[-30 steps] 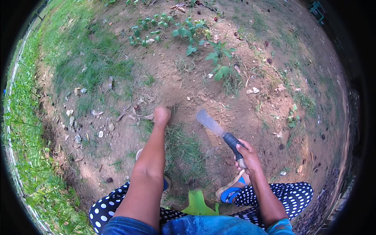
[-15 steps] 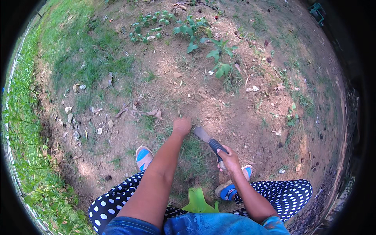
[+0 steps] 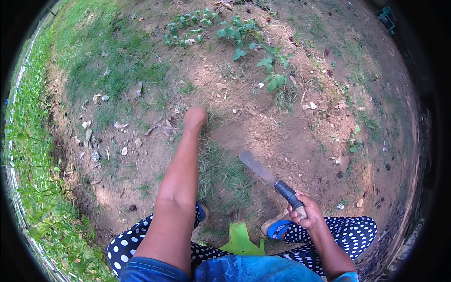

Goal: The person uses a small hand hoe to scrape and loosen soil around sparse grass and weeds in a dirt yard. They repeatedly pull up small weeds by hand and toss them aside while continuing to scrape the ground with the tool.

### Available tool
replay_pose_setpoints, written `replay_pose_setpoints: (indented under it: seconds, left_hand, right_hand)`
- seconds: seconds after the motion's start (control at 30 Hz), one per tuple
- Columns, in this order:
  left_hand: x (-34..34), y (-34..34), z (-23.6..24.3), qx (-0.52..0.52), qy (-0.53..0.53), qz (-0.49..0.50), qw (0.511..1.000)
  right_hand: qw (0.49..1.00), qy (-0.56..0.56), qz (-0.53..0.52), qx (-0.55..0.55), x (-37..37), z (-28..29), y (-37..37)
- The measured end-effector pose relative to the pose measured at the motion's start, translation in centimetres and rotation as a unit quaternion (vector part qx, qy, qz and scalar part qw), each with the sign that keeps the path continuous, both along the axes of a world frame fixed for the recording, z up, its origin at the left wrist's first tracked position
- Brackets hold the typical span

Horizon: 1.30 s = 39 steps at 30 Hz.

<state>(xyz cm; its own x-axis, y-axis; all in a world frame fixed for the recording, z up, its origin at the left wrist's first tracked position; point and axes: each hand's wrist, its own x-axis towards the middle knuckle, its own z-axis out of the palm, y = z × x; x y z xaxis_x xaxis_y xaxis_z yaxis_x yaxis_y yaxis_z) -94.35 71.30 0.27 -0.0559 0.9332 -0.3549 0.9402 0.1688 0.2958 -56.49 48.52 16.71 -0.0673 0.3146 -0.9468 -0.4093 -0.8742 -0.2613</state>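
Observation:
In my right hand is a broad-bladed knife, its handle wrapped in black with a pale butt end. The fingers wrap round the handle, and the grey blade points up and left above the soil. My left hand is stretched forward, low to the ground beside thin grass and dry leaves. Its fingers are turned away and blurred, so what they may hold is hidden. A patch of grass lies on the bare soil between my left forearm and the blade.
Leafy green plants grow ahead on a soil mound. Stones lie at the left, by a dense green border. Between my legs is a bright green plastic piece. My right foot in a blue sandal is close by.
My left hand has moved forward and left, away from the blade. My right hand has drawn the knife back to the right and nearer me. The view has shifted slightly.

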Motion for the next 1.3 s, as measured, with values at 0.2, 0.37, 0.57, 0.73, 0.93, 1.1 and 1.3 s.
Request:
replay_pose_setpoints:
  seconds: [0.2, 0.37, 0.57, 0.73, 0.93, 1.1, 1.3]
  left_hand:
    - [0.6, -0.6, -1.2, -0.011, -0.084, 0.083, 0.993]
    - [1.9, -0.7, -1.1, -0.092, -0.037, 0.058, 0.993]
    - [2.3, -0.1, -0.4, -0.13, -0.046, 0.083, 0.987]
    - [3.3, -1.3, -0.4, -0.202, 0.009, 0.017, 0.979]
    - [5.6, -5.4, -3.8, -0.154, -0.009, 0.065, 0.986]
    - [3.6, -4.4, -3.2, -0.146, -0.069, 0.093, 0.982]
    - [4.2, -4.1, -2.0, -0.19, -0.077, 0.093, 0.974]
  right_hand:
    - [0.996, 0.038, 0.001, -0.08, -4.6, -8.3, 2.3]
    - [0.988, -0.112, 0.083, 0.062, -10.8, -9.0, -0.3]
    - [0.995, -0.046, 0.006, 0.085, -7.8, -4.5, 3.6]
    - [1.0, 0.015, 0.006, -0.019, -2.7, -1.0, 1.4]
    - [0.995, 0.025, 0.039, -0.092, -9.3, -9.5, 4.0]
    - [0.998, 0.018, 0.0, -0.056, -11.2, -9.3, 4.0]
    - [0.998, 0.039, 0.035, -0.046, -6.0, -1.6, 1.3]
